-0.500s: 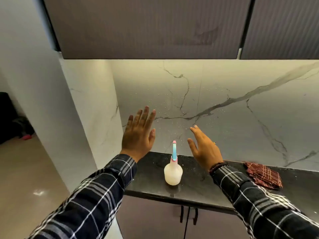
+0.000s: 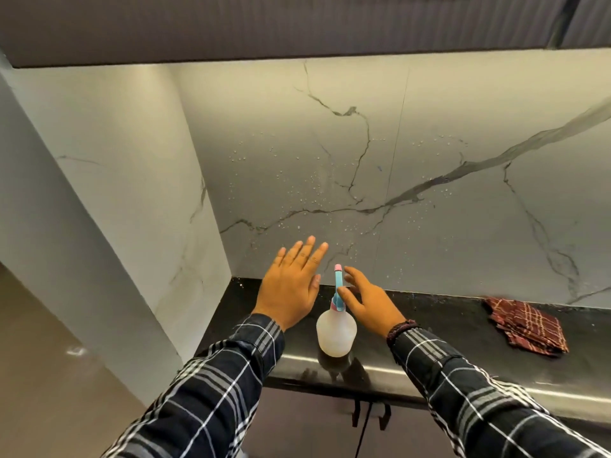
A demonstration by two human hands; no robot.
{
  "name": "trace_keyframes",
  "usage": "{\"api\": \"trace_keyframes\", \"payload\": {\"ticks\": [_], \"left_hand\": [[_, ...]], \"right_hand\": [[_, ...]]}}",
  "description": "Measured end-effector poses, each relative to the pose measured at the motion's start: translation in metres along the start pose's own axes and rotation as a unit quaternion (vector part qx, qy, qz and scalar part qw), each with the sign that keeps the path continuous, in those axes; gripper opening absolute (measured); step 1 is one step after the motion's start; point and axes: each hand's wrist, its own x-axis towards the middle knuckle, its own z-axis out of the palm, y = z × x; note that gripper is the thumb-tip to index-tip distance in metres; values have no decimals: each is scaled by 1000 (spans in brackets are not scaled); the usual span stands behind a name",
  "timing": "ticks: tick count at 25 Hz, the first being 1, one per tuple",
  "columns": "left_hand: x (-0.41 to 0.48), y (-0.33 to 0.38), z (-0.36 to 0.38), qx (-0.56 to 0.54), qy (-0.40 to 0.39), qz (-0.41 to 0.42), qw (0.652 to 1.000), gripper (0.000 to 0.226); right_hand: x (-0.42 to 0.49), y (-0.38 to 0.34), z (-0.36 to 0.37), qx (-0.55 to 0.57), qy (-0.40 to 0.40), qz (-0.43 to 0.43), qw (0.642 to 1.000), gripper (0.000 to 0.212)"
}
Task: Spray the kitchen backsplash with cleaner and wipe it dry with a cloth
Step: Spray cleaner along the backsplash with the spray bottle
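Note:
A white spray bottle point(image 2: 336, 332) with a blue and pink nozzle stands upright on the black countertop point(image 2: 446, 338). My left hand point(image 2: 292, 285) hovers just left of it, flat with fingers spread, holding nothing. My right hand point(image 2: 367, 297) is just right of the nozzle, fingers loosely curved and close to the nozzle, not closed on it. The marble backsplash point(image 2: 330, 153) behind carries scattered droplets. A folded dark red checked cloth point(image 2: 527, 325) lies on the counter at the right.
A white marble side wall point(image 2: 139, 193) closes the counter's left end. Dark upper cabinets point(image 2: 297, 24) hang overhead. Lower cabinet doors with black handles point(image 2: 370, 416) sit under the counter edge. Floor point(image 2: 49, 375) lies to the left.
Both hands have come closer together around the spray bottle, the right one now near the nozzle. The view has tilted so the backsplash fills more of the frame.

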Motion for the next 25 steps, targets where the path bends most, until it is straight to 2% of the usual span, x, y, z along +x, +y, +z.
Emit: {"api": "trace_keyframes", "payload": {"ticks": [3,5,8,10,12,14,17,19,22,25], "left_hand": [[8,2,14,-3,-71,62,996,74],[13,5,22,2,-117,108,987,75],[25,7,25,28,-84,166,982,44],[34,7,21,60,-86,197,975,30],[40,6,14,87,-104,191,972,30],[43,5,8,88,-114,166,976,34],[45,2,-6,43,-126,153,979,35],[47,-6,-16,12,-118,162,980,32],[47,-12,-27,-41,-109,173,978,27],[46,-8,-38,-61,-87,199,974,25]], "right_hand": [[2,12,13,50,-54,21,997,60],[-1,19,18,64,-96,28,993,68],[0,23,20,26,-134,9,991,81],[4,25,23,-17,-108,20,994,71],[7,28,30,-23,-71,46,996,58],[5,32,37,19,-49,53,997,48],[-2,31,37,98,-23,12,995,34],[-5,26,32,112,-23,-21,993,38],[-6,15,25,128,-36,-55,990,53],[-7,-2,18,157,-53,-49,985,31]]}}
